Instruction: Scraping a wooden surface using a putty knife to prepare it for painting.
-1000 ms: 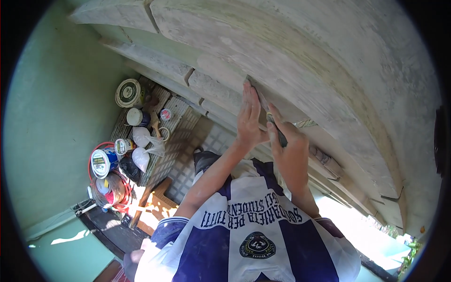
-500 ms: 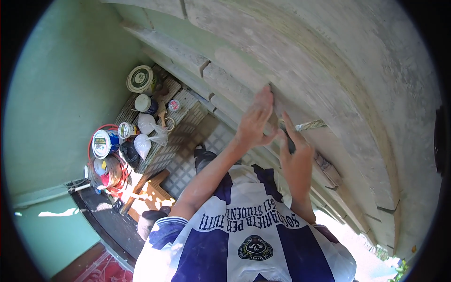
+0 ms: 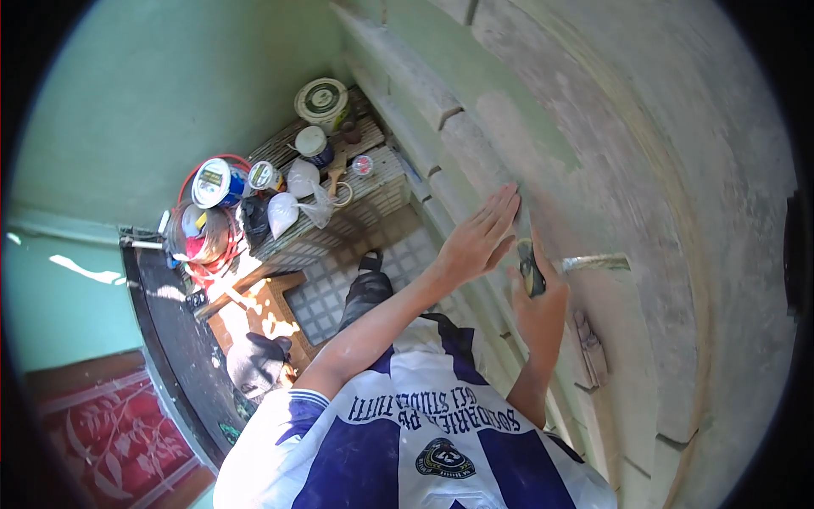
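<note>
My right hand (image 3: pixel 543 310) is closed round the dark handle of a putty knife (image 3: pixel 532 270), whose thin blade points up along the wall (image 3: pixel 560 212). Just left of the blade, my left hand (image 3: pixel 476 242) has its fingers stretched out, with the fingertips at the patchy, whitish wall surface. Nothing shows in the left hand. The blade's tip is partly lost between the fingertips and the wall. Right of the knife, a slot-like opening (image 3: pixel 596 263) cuts into the wall.
Ledges (image 3: pixel 441 106) run along the wall. At left, a slatted bench (image 3: pixel 377 182) bears a lidded tub (image 3: pixel 322 102), smaller cans, plastic bags (image 3: pixel 284 214) and a tape roll (image 3: pixel 342 195). Below lie a brown wooden stool (image 3: pixel 275 297) and tiled floor (image 3: pixel 326 297).
The view has turned, so bench and wall sit further right. Both hands stay close together at the wall, a little lower in view. The right hand keeps the putty knife.
</note>
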A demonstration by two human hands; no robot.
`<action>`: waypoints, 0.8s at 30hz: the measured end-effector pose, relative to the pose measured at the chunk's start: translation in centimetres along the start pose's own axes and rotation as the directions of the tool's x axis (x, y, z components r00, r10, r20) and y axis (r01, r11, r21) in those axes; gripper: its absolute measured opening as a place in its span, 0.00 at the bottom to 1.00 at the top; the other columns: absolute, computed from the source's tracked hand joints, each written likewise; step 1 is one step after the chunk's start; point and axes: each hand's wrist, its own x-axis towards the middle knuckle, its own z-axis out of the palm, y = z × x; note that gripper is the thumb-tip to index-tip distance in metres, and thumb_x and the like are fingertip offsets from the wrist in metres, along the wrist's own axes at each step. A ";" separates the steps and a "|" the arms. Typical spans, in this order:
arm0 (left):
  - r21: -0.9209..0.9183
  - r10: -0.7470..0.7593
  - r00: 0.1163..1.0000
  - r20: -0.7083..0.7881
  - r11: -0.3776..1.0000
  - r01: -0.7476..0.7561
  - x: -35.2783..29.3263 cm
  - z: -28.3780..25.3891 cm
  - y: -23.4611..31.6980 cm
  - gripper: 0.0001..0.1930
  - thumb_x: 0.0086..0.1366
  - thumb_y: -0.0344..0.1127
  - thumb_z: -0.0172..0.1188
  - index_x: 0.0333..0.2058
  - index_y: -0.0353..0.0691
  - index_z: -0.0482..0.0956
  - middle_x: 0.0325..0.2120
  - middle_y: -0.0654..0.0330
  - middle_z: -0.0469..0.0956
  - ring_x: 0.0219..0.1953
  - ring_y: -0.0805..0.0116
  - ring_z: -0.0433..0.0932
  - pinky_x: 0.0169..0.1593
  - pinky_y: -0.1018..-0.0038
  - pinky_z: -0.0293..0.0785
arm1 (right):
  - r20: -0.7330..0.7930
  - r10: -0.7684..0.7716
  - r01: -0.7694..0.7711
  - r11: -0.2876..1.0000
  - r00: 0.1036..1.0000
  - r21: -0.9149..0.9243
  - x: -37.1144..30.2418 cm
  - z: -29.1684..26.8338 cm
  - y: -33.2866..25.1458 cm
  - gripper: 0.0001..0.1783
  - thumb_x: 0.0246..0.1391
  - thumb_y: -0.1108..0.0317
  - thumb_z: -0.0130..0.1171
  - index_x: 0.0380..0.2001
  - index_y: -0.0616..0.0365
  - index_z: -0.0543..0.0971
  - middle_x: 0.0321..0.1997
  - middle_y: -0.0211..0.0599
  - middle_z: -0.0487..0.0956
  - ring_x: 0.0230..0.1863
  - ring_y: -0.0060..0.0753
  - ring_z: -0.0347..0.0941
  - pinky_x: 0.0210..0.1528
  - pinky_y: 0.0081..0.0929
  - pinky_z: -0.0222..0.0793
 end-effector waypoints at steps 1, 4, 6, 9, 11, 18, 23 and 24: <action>0.014 -0.009 1.000 -0.003 1.000 0.009 -0.7 -0.5 0.0 0.41 0.54 0.30 0.63 0.65 0.27 0.56 0.67 0.39 0.56 0.69 0.45 0.57 0.70 0.56 0.58 | 0.055 0.015 -0.017 0.999 0.998 0.037 -0.4 -0.1 0.1 0.33 0.51 0.77 0.60 0.63 0.60 0.71 0.45 0.54 0.82 0.41 0.36 0.81 0.47 0.29 0.73; 0.131 0.034 0.992 -0.120 0.991 -0.019 -2.2 -2.5 -0.8 0.33 0.56 0.30 0.61 0.61 0.30 0.66 0.63 0.44 0.65 0.65 0.49 0.66 0.67 0.59 0.64 | 0.197 -0.004 -0.028 0.987 0.980 0.158 -0.8 -0.3 0.1 0.36 0.48 0.80 0.60 0.64 0.59 0.70 0.41 0.46 0.82 0.39 0.21 0.75 0.45 0.24 0.71; 0.227 0.182 0.979 -0.093 0.961 -0.157 -2.8 -4.7 -1.6 0.25 0.55 0.29 0.59 0.54 0.33 0.75 0.58 0.51 0.74 0.60 0.55 0.73 0.64 0.61 0.70 | 0.269 0.010 -0.065 0.979 0.963 0.195 -1.3 -0.3 -0.2 0.36 0.48 0.79 0.61 0.64 0.59 0.70 0.41 0.43 0.82 0.37 0.19 0.72 0.44 0.22 0.70; 0.173 0.282 0.959 -0.013 0.946 -0.276 -2.2 -6.8 -2.7 0.20 0.54 0.29 0.59 0.48 0.35 0.79 0.53 0.55 0.78 0.57 0.58 0.76 0.63 0.63 0.72 | 0.339 0.104 -0.203 0.942 0.935 0.269 -1.7 -0.3 -0.3 0.35 0.47 0.77 0.64 0.63 0.59 0.71 0.40 0.41 0.82 0.36 0.17 0.70 0.43 0.20 0.69; 0.129 0.312 0.950 0.015 0.942 -0.311 -2.7 -7.5 -3.5 0.19 0.54 0.30 0.60 0.46 0.36 0.81 0.51 0.57 0.79 0.55 0.59 0.78 0.60 0.64 0.74 | 0.329 0.199 -0.308 0.894 0.923 0.324 -2.3 0.6 -0.8 0.35 0.47 0.76 0.65 0.62 0.59 0.72 0.40 0.40 0.81 0.37 0.18 0.71 0.43 0.20 0.69; -0.048 0.091 0.994 -0.060 0.994 -0.094 -6.9 -8.9 -5.4 0.16 0.53 0.23 0.61 0.42 0.37 0.83 0.44 0.58 0.83 0.51 0.58 0.80 0.54 0.63 0.77 | 0.077 0.209 -0.223 0.904 0.975 0.364 -3.8 6.7 -1.6 0.22 0.49 0.70 0.68 0.51 0.59 0.81 0.37 0.32 0.76 0.38 0.24 0.72 0.45 0.19 0.66; -0.168 0.023 1.000 -0.001 0.985 -0.022 -8.3 -11.9 -6.4 0.17 0.51 0.18 0.60 0.40 0.37 0.83 0.40 0.58 0.84 0.44 0.57 0.83 0.48 0.64 0.78 | -0.284 0.230 -0.091 0.898 0.931 0.430 -4.9 13.1 -4.3 0.15 0.49 0.71 0.69 0.43 0.59 0.83 0.34 0.31 0.74 0.37 0.26 0.71 0.47 0.25 0.67; -0.177 0.027 1.000 0.002 0.984 -0.026 -8.5 -12.3 -6.4 0.17 0.51 0.18 0.60 0.40 0.37 0.83 0.40 0.58 0.84 0.44 0.57 0.83 0.48 0.64 0.78 | -0.318 0.193 0.009 0.842 0.928 0.539 -4.8 14.0 -4.8 0.12 0.48 0.72 0.69 0.38 0.60 0.82 0.32 0.32 0.74 0.36 0.26 0.70 0.46 0.26 0.67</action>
